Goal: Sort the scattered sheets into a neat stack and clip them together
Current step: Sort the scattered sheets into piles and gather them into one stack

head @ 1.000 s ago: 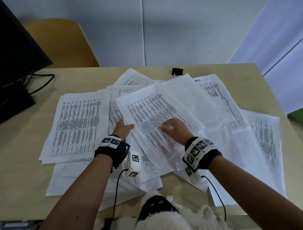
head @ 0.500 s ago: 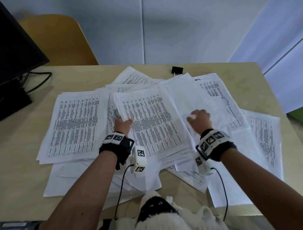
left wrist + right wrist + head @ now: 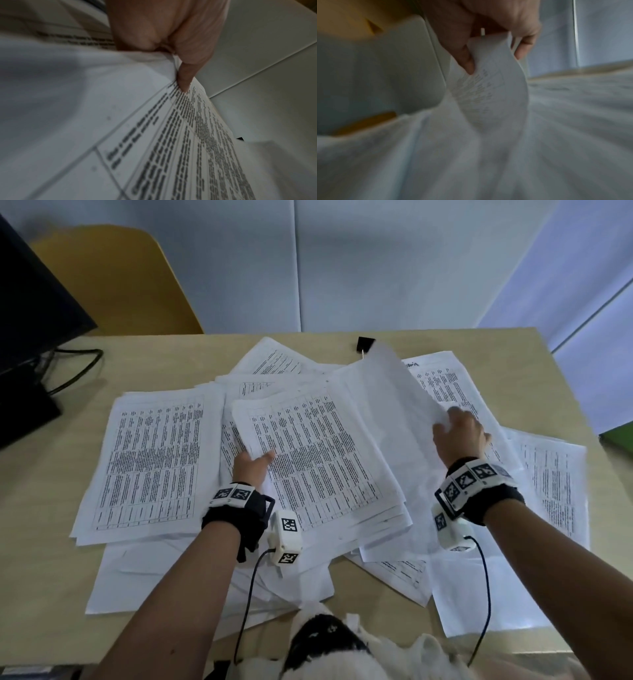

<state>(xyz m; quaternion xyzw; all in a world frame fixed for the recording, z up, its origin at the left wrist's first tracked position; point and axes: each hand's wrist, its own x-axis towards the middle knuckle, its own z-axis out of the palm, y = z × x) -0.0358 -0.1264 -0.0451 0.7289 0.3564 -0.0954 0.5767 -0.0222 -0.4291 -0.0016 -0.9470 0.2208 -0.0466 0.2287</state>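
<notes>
- Head view: printed sheets (image 3: 154, 460) sprawl across the bench (image 3: 41, 542); left hand (image 3: 251, 465) grips the gathered stack (image 3: 322, 460) at its left edge, right hand (image 3: 459, 433) lifts a blank-side sheet (image 3: 387, 405). Black binder clip (image 3: 365, 344) sits at the far edge.
- Left wrist: thumb and fingers (image 3: 184, 75) pinch the stack's edge.
- Right wrist: blurry, yet fingers (image 3: 523, 48) curl round a bent sheet.

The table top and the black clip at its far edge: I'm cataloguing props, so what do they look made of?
Beige table top: probably laminate or wood-look board, with an even matt tan surface and faint grain. Small black binder clip: likely painted metal, a dark folded body with a thin silvery wire handle; too small to be sure.
</notes>
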